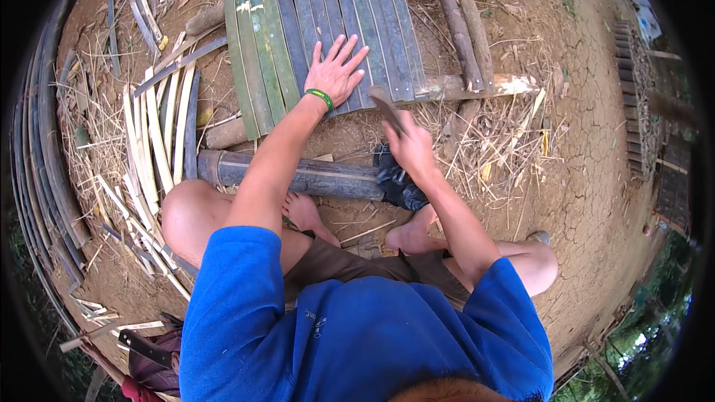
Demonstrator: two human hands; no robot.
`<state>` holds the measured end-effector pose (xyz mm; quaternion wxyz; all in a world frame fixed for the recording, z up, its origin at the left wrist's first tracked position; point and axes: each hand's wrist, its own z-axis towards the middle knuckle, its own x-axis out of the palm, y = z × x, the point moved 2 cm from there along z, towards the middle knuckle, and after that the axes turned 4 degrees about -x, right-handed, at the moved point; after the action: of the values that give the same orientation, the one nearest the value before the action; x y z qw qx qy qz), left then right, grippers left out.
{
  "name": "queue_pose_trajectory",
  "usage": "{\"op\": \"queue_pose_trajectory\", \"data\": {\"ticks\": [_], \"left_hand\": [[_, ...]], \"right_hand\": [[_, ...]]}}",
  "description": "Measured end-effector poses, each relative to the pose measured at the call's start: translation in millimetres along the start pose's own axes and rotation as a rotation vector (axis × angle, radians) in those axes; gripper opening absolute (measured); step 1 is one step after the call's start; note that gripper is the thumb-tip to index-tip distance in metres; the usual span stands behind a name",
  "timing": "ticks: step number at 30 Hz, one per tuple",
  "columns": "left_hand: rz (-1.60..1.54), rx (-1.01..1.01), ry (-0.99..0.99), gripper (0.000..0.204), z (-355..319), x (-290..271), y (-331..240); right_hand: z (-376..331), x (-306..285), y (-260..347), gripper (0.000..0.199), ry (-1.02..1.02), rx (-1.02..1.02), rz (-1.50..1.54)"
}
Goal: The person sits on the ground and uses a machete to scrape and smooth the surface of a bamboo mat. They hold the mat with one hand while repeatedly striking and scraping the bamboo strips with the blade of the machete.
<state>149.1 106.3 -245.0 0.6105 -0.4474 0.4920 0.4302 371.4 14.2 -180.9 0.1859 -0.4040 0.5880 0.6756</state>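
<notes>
My left hand [335, 77], with a green and yellow band at the wrist, lies flat on a panel of split bamboo slats [283, 48], its fingers spread. The slats sit side by side across round wooden poles, green at the left and blue-grey towards the right. Small nail-like dots show along the right slats' near ends. In my right hand [412, 147] is a short dark hammer [389, 112], its grip hidden by the fingers. The tool's upper end is over or just beside the panel's near right edge; I cannot tell whether it touches.
Between the panel and my feet lies a thick bamboo pole [298, 177], with a black plastic bag [398, 182] at its right end. Loose pale strips [160, 130] and long bamboo poles [48, 126] are at the left. A large knife [145, 348] rests at the lower left.
</notes>
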Motion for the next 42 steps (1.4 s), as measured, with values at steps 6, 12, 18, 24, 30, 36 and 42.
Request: {"op": "queue_pose_trajectory", "data": {"ticks": [6,12,18,24,30,36,42], "left_hand": [[-0.005,-0.019,0.025,0.057,-2,-4,1],[0.005,-0.014,0.029,0.056,-2,-3,2],[0.028,-0.008,0.021,0.056,-3,0,-3],[0.098,-0.016,0.066,0.056,5,4,-3],[-0.307,-0.163,-0.364,0.050,-16,-33,-42],[-0.654,0.573,0.424,0.023,-86,-41,-182],[-0.162,0.087,0.508,0.020,-117,37,-197]], "right_hand": [[8,-10,31,0.037,-0.069,0.038,0.153],[23,-7,28,0.038,0.086,0.110,-0.101],[20,6,13,0.039,0.197,0.068,-0.203],[23,9,1,0.045,0.095,0.045,-0.115],[8,-94,36,0.048,0.081,0.384,0.328],[-37,-206,28,0.040,-0.009,0.419,0.449],[-66,-220,14,0.035,-0.177,0.484,0.558]]}}
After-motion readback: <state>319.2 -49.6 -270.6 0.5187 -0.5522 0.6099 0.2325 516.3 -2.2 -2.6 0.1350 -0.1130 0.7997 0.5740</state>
